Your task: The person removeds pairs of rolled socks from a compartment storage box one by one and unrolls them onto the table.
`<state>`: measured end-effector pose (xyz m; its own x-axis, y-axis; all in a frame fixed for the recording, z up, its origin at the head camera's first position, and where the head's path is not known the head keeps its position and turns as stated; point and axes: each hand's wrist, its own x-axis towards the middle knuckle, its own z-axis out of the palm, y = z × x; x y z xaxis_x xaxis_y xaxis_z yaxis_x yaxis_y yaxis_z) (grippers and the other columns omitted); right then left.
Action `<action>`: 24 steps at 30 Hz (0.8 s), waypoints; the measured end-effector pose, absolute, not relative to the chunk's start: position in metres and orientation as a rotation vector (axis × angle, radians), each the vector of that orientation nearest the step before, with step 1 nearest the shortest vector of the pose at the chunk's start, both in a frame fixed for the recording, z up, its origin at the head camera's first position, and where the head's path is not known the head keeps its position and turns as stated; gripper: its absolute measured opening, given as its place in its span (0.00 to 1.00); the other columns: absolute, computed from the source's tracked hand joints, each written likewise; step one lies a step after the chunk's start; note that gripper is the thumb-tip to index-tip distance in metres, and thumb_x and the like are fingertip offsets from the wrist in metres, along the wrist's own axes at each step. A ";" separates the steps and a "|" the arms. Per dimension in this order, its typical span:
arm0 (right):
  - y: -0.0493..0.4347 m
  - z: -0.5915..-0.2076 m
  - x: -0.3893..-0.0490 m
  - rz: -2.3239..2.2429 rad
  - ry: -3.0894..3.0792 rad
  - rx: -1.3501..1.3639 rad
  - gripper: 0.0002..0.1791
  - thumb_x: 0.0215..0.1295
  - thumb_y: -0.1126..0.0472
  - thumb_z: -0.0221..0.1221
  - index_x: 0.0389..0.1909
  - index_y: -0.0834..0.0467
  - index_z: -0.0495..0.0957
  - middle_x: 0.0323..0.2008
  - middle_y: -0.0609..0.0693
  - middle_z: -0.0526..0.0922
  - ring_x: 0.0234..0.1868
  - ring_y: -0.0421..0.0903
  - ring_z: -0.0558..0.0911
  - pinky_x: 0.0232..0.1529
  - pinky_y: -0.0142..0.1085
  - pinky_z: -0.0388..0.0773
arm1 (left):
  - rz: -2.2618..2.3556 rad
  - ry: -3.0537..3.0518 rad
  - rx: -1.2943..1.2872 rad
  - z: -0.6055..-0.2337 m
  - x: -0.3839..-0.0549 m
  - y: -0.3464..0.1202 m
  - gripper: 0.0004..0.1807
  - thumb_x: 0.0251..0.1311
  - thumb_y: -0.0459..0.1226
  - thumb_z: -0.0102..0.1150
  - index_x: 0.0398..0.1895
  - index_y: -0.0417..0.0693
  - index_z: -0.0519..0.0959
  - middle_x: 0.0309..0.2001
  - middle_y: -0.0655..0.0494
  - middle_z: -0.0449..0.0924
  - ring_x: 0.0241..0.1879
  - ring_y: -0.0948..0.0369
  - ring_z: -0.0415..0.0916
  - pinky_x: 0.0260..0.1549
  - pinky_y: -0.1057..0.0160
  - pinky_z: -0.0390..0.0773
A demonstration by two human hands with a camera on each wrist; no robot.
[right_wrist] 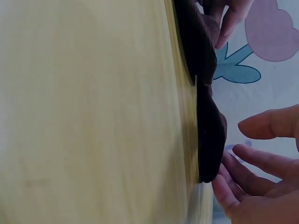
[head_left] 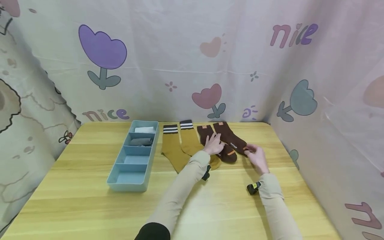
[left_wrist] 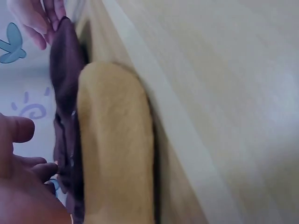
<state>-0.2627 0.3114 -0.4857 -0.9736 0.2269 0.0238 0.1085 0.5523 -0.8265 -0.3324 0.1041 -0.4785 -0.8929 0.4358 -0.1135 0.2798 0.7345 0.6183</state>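
Two dark brown socks lie side by side on the table, the right one (head_left: 229, 136) slanting toward the right and the left one (head_left: 230, 158) partly under my left hand (head_left: 213, 145). The fingers of that hand are spread and touch the brown socks. At the toe of the right brown sock is my right hand (head_left: 257, 158); in the right wrist view its fingers (right_wrist: 247, 179) touch the toe, with the thumb held apart. A pair of mustard socks with striped cuffs, one left (head_left: 171, 148) and one right (head_left: 188, 141), lies to the left. The second mustard sock's foot runs beneath the left wrist.
A blue divided box (head_left: 151, 166) stands on the left of the table. A white folded item (head_left: 144, 129) is in its rear compartment and a grey folded item (head_left: 141, 142) in the one before it. A patterned curtain (head_left: 168, 60) hangs behind the table.
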 end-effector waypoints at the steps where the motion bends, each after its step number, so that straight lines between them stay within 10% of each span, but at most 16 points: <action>1: 0.311 -0.486 -0.263 1.400 -2.648 -0.290 0.22 0.68 0.69 0.54 0.62 0.71 0.74 0.57 0.68 0.81 0.56 0.55 0.79 0.49 0.23 0.68 | 0.915 2.691 0.567 -0.477 -0.332 0.102 0.32 0.76 0.42 0.38 0.80 0.43 0.52 0.81 0.50 0.53 0.82 0.53 0.39 0.80 0.48 0.35; 24: 0.276 -0.478 -0.262 1.638 -2.452 -0.078 0.24 0.67 0.69 0.59 0.64 0.69 0.73 0.58 0.71 0.78 0.42 0.30 0.76 0.46 0.17 0.70 | 1.427 2.516 0.448 -0.446 -0.300 0.058 0.33 0.74 0.42 0.44 0.76 0.34 0.57 0.74 0.40 0.65 0.77 0.48 0.57 0.80 0.47 0.42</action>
